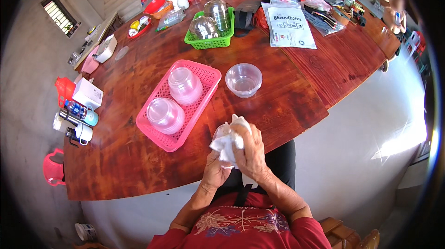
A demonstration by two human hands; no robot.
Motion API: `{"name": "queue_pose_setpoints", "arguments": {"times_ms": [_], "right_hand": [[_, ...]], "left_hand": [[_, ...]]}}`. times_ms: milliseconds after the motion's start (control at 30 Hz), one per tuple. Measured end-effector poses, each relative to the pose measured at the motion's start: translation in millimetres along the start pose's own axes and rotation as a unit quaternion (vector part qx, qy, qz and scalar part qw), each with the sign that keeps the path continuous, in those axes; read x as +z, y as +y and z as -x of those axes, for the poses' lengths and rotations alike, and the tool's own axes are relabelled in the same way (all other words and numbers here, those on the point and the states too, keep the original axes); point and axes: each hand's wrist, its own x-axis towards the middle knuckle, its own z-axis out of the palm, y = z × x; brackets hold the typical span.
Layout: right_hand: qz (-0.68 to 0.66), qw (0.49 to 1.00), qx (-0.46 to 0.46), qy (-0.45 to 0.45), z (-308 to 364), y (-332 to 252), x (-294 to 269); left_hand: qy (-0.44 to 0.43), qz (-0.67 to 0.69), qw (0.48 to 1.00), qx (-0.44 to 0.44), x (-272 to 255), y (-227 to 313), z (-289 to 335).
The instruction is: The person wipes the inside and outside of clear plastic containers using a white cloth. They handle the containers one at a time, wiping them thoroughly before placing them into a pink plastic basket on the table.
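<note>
My left hand (213,171) is closed around a clear plastic bowl (221,131), held just off the near table edge and mostly hidden by cloth and fingers. Bunched in my right hand (252,152) is a white cloth (226,146), pressed against that bowl. Beyond my hands, another clear plastic bowl (244,81) stands upright on the wooden table. To its left lies a pink plastic basket (212,82) with two stacks of upside-down clear bowls (185,85) in it.
A green basket (209,43) with shiny rounded bowls stands farther back. A white printed bag (289,26) and assorted clutter cover the far right. Cups and bottles (82,114) sit at the left edge. A person (394,12) is at the far right, beyond the table (116,165).
</note>
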Motion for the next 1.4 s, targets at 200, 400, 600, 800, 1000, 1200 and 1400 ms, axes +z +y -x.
{"name": "queue_pose_setpoints", "arguments": {"times_ms": [200, 400, 600, 800, 1000, 1200, 1400], "right_hand": [[-0.209, 0.95, 0.223, 0.068, 12, 37, 14], [-0.127, 0.989, 0.072, 0.036, 34, 17, -2], [0.075, 0.984, -0.162, -0.01, 18, 1, -7], [-0.114, 0.989, 0.095, -0.017, -9, 7, -14], [-0.11, 0.992, 0.06, 0.019, 12, 19, -15], [-0.091, 0.995, -0.018, -0.031, 36, 16, -20], [-0.114, 0.989, -0.094, -0.007, 39, -3, -22]], "left_hand": [[-0.018, -0.033, 0.999, -0.02, 8, 7, -1], [0.02, 0.044, 0.999, -0.009, 18, 9, -6], [0.007, 0.022, 0.999, -0.024, 13, 6, -1], [-0.033, -0.026, 0.998, -0.046, 19, 8, 4], [-0.017, -0.026, 0.999, 0.013, 31, 12, -2], [-0.011, -0.036, 0.999, 0.024, 24, 17, -6], [-0.045, -0.157, 0.985, 0.063, 25, 17, -8]]}}
